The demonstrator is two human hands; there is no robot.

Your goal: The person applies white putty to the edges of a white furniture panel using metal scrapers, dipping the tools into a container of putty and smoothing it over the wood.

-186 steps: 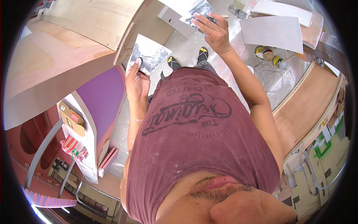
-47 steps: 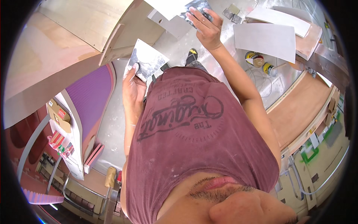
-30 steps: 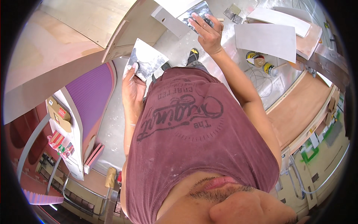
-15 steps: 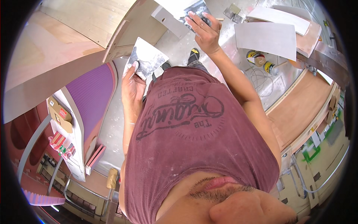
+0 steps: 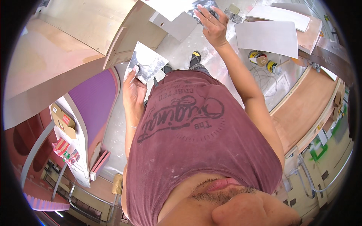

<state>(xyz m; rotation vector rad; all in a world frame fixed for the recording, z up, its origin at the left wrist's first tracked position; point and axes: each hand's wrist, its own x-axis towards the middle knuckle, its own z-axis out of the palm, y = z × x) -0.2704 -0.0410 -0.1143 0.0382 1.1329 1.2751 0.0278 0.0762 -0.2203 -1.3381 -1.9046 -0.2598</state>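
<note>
My left hand [image 5: 134, 87] grips a thin square plate [image 5: 151, 60], white with grey smears, its thumb pressed on the top face. The plate is tilted in front of my left hip. Farther out, my right hand [image 5: 213, 26] is closed on a dark grey, white-smeared flat piece [image 5: 197, 6], fingers across its top. That piece lies against or just over the right end of a white panel [image 5: 167, 8] at the upper edge; whether they touch I cannot tell. White residue marks the fingers of both hands.
A wooden structure [image 5: 79, 24] rises at the upper left, above a purple ribbed panel [image 5: 92, 90]. Paint cans [image 5: 258, 58] and a coil of wire [image 5: 264, 77] lie on the floor at right, near stacked white sheets [image 5: 267, 37]. A curved wooden piece [image 5: 305, 109] stands at the right.
My right hand has moved up and slightly right with the dark grey piece. The left hand and its plate have shifted only slightly; the whole view has turned a little.
</note>
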